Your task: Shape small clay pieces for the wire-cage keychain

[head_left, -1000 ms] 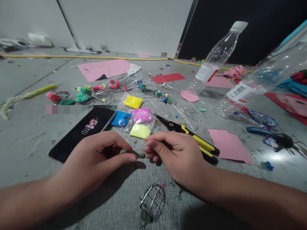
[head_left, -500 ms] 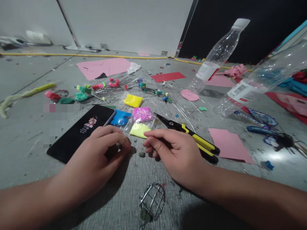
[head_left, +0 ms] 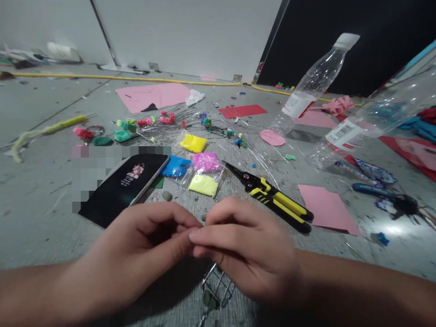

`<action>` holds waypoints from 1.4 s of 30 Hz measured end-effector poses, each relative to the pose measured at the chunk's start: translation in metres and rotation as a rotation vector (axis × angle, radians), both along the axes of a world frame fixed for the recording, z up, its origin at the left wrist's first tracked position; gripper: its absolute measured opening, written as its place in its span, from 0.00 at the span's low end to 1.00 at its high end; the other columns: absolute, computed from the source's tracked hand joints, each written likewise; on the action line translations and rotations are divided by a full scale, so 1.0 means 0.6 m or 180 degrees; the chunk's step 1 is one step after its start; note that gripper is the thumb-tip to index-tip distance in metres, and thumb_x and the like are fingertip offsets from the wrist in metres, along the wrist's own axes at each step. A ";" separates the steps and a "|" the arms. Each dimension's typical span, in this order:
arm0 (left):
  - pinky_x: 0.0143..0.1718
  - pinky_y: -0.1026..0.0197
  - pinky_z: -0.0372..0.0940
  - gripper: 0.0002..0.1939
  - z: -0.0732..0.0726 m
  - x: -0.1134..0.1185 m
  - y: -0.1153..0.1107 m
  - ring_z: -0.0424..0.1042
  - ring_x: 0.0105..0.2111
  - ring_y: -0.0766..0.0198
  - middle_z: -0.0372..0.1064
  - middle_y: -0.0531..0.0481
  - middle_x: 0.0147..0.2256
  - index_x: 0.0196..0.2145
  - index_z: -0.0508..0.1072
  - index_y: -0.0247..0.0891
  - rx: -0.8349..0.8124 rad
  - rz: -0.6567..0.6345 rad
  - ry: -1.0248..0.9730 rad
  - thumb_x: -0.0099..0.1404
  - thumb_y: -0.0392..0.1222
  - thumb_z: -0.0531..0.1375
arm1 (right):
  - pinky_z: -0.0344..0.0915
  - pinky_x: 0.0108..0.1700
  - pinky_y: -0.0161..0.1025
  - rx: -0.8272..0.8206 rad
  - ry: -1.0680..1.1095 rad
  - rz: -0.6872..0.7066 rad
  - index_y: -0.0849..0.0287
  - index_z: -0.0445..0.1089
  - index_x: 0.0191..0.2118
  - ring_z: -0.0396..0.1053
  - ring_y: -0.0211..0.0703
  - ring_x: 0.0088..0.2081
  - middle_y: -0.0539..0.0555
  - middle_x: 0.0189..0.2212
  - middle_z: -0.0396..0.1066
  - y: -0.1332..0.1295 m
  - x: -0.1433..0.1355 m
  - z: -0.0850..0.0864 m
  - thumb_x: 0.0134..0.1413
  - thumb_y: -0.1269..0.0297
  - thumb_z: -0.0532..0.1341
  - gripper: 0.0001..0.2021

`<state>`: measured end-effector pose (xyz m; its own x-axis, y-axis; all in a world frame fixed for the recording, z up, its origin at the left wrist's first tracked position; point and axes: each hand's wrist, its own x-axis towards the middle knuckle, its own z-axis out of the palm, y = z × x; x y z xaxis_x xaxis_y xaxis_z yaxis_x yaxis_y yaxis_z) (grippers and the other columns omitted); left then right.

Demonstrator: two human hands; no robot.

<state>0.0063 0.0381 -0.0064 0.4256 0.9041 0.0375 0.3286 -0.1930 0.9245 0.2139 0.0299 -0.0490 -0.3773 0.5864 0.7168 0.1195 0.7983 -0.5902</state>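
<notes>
My left hand (head_left: 146, 250) and my right hand (head_left: 245, 245) meet at the fingertips in the lower middle. Both are closed in a pinch; whatever lies between the fingertips is hidden. Under them, partly covered by my right hand, is a small metal wire cage (head_left: 218, 286) with a dark lump (head_left: 208, 299) at its lower end. A small grey-green piece (head_left: 166, 195) rests beyond my left hand. Farther off are yellow-green (head_left: 203, 185), pink (head_left: 206, 161), blue (head_left: 176, 166) and yellow (head_left: 193, 143) clay packets. Black and yellow pliers (head_left: 272, 197) lie beyond my right hand.
A black phone (head_left: 124, 186) lies at the left. Two clear bottles (head_left: 303, 97) stand at the right, near a pink paper square (head_left: 327, 209). Coloured pipe-cleaner pieces (head_left: 122, 134) and a large pink sheet (head_left: 153, 96) lie farther back, before a yellow cable (head_left: 136, 79).
My hands have come together, fingertips touching, and now cover part of the wire cage. The grey-green piece beyond my left hand has come into view. The view has shifted slightly.
</notes>
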 end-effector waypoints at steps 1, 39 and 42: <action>0.23 0.72 0.69 0.08 0.001 0.001 -0.001 0.75 0.23 0.68 0.80 0.56 0.23 0.28 0.82 0.42 -0.0161 -0.0050 -0.0080 0.62 0.38 0.63 | 0.77 0.41 0.33 -0.0019 -0.0029 0.0022 0.61 0.80 0.48 0.76 0.37 0.37 0.55 0.38 0.77 -0.002 -0.001 -0.001 0.68 0.72 0.67 0.06; 0.17 0.70 0.55 0.09 -0.016 -0.005 -0.001 0.55 0.17 0.72 0.62 0.61 0.19 0.26 0.70 0.40 -0.1066 -0.0210 -0.0354 0.62 0.41 0.65 | 0.64 0.28 0.33 -0.2882 0.0346 0.0661 0.56 0.78 0.42 0.67 0.35 0.29 0.50 0.35 0.76 0.016 0.006 0.033 0.63 0.60 0.69 0.06; 0.17 0.70 0.56 0.07 -0.019 -0.005 0.000 0.58 0.18 0.71 0.64 0.59 0.21 0.27 0.72 0.40 -0.0908 -0.0149 -0.0354 0.63 0.39 0.65 | 0.60 0.26 0.33 -0.2974 0.0822 0.0438 0.56 0.76 0.39 0.64 0.35 0.27 0.48 0.28 0.70 0.024 0.006 0.025 0.64 0.61 0.67 0.05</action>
